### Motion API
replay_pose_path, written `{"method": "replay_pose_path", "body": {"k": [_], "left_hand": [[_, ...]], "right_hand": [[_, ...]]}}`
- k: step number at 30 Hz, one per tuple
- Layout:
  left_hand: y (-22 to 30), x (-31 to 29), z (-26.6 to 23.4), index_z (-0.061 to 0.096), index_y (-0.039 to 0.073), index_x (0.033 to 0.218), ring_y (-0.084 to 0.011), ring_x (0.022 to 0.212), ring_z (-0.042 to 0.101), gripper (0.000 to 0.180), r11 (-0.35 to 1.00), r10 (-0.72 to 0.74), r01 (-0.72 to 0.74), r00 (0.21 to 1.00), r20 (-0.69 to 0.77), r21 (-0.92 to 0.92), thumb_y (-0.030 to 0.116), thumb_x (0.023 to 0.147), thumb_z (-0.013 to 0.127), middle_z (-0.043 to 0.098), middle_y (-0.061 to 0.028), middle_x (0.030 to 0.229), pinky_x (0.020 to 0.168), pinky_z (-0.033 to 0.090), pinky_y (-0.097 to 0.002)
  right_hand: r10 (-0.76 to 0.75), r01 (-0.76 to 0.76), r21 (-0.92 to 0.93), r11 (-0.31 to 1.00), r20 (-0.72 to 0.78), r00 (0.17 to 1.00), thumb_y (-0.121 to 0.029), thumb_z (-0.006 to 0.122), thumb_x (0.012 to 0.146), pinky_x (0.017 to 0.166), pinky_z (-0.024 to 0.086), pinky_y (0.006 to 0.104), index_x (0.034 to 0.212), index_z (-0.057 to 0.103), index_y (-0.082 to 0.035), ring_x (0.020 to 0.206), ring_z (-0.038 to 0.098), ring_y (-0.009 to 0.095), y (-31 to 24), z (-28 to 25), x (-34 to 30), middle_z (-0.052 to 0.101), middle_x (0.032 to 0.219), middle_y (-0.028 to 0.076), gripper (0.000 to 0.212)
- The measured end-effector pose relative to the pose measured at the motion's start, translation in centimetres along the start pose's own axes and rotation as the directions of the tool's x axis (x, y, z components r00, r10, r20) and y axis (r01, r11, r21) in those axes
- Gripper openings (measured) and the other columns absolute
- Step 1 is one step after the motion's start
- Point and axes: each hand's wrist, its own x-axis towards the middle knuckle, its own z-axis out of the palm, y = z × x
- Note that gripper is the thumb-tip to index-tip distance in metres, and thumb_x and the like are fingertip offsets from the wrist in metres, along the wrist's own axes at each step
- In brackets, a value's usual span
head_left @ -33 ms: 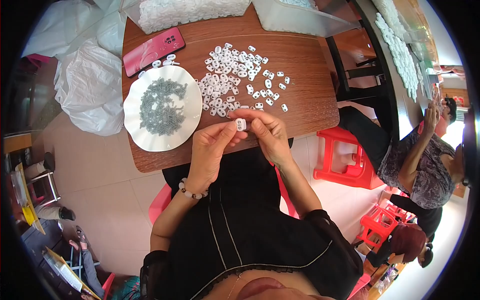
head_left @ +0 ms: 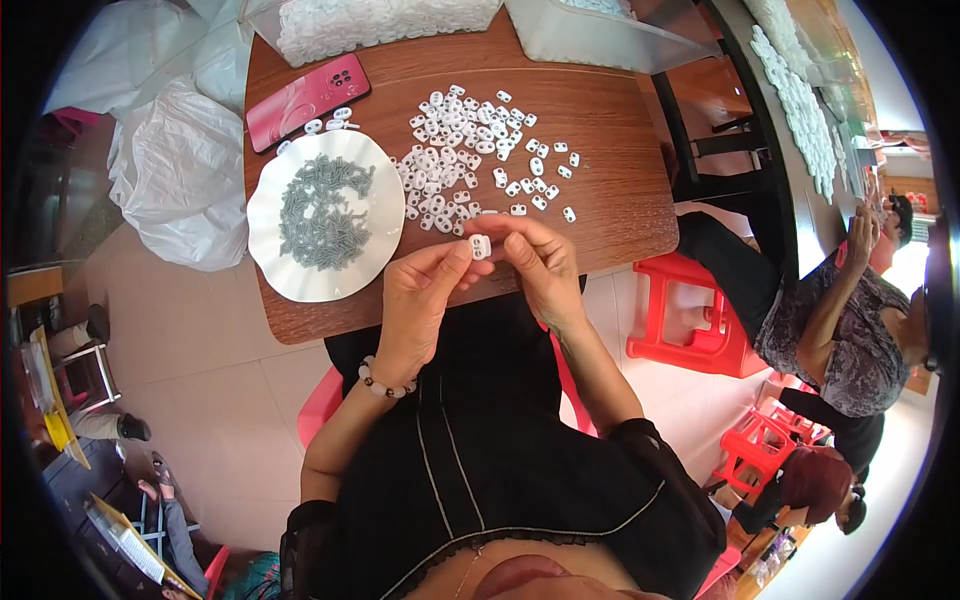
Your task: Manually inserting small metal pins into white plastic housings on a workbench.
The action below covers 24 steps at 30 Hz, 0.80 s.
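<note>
My left hand (head_left: 418,300), with a beaded bracelet at its wrist, pinches a small white plastic piece (head_left: 480,247) with two holes between thumb and fingertips. Close against it on the right, my right hand (head_left: 540,270) has its thumb bent in toward its fingers, and its index finger reaches over the piece. What the right fingertips grip is hidden. Both hands hover at the table's near edge. Beyond them lies a loose pile of similar white two-hole pieces (head_left: 445,170). On the left, a white wavy-rimmed plate (head_left: 268,245) holds many small grey cylindrical parts (head_left: 325,215).
A pink phone (head_left: 305,100) lies behind the plate on the brown table (head_left: 600,120). Clear bins (head_left: 610,45) of white pieces line the far edge. A white plastic bag (head_left: 175,180) is at the left, red stools (head_left: 690,315) at the right. Other people sit on the right.
</note>
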Motion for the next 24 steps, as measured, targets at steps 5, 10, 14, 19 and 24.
{"method": "replay_pose_path", "body": {"k": [5,10,14,19,24], "left_hand": [[0.0,-0.3,-0.1,0.068,-0.003,0.105,-0.0083,0.077,0.063,0.025,0.988,0.129,-0.123,0.99,-0.052,0.097,0.018,0.095,0.061,0.071,-0.0093,0.088,0.072,0.049,-0.0208],[-0.2,-0.4,-0.2,0.067,-0.004,0.106,-0.0094,0.079,0.064,0.025,0.984,0.17,-0.167,0.985,-0.038,0.066,0.017,0.095,0.06,0.071,-0.0091,0.09,0.073,0.05,-0.0215],[-0.3,-0.7,-0.3,0.068,-0.005,0.105,-0.0093,0.078,0.063,0.024,0.983,0.176,-0.172,0.983,-0.061,0.065,0.016,0.095,0.06,0.071,-0.0088,0.089,0.073,0.05,-0.0218],[-0.4,-0.9,-0.5,0.068,-0.005,0.104,-0.0095,0.077,0.063,0.024,0.989,0.145,-0.142,0.987,-0.069,0.042,0.016,0.095,0.06,0.071,-0.009,0.089,0.073,0.05,-0.0218],[-0.5,-0.7,-0.6,0.068,-0.005,0.102,-0.0099,0.077,0.064,0.023,0.994,0.11,-0.11,0.992,-0.067,-0.005,0.016,0.095,0.061,0.071,-0.0099,0.089,0.072,0.05,-0.0218]], "right_hand": [[0.026,-0.038,-0.085,0.996,-0.132,0.991,-0.018,0.057,0.097,0.081,0.055,0.031,0.111,0.062,0.003,0.093,0.065,0.017,-1.3,1.0,-0.5,0.067,0.106,0.012,0.026],[0.045,-0.045,-0.003,0.999,-0.123,0.991,-0.009,0.058,0.095,0.077,0.055,0.0301,0.101,0.06,0.006,0.083,0.066,0.017,-1.6,2.7,-0.3,0.067,0.094,0.011,0.016],[0.041,-0.042,-0.01,0.999,-0.111,0.993,-0.007,0.058,0.095,0.076,0.055,0.0291,0.098,0.06,0.005,0.081,0.065,0.015,-1.4,2.9,-0.1,0.067,0.091,0.01,0.013],[0.091,-0.098,-0.039,0.994,-0.143,0.985,-0.007,0.058,0.095,0.074,0.055,0.0257,0.097,0.06,0.004,0.08,0.066,0.012,-0.9,2.6,-0.1,0.067,0.089,0.009,0.012],[0.149,-0.163,-0.067,0.984,-0.174,0.973,-0.008,0.058,0.095,0.073,0.055,0.0237,0.094,0.061,0.003,0.08,0.066,0.011,-0.8,2.5,0.1,0.067,0.087,0.007,0.012]]}}
